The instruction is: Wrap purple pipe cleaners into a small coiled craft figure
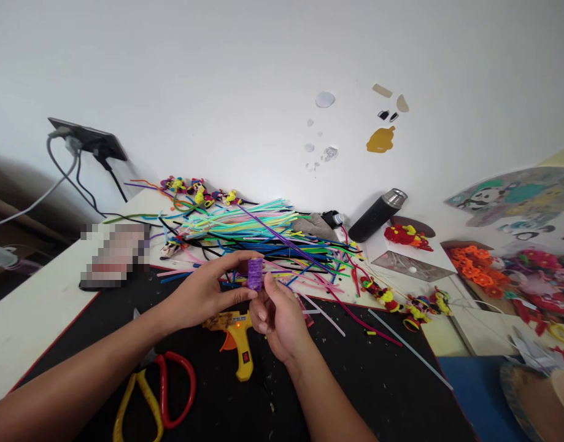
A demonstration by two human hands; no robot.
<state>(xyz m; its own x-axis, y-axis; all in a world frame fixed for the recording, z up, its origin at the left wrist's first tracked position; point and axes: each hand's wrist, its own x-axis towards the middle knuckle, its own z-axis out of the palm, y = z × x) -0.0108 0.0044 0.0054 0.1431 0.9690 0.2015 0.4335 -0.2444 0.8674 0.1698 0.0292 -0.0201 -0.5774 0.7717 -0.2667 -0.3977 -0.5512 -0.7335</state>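
Note:
A small purple fuzzy coil (254,274) is upright between my two hands, above the black mat. My left hand (212,288) pinches it from the left, with thumb and fingers at its bottom and top. My right hand (279,313) is curled against its right side, the thumb touching it. Just below my hands lies a yellow glue gun (243,350) with a small lit orange light. Scissors (162,393) with one red and one yellow handle rest on the mat below my left forearm.
A heap of colourful pipe cleaners (263,227) spreads behind my hands. Small fuzzy figures (386,294) lie right. A black flask (377,216) leans near the wall, and a phone (118,255) lies left. Orange flowers (477,270) fill the far right.

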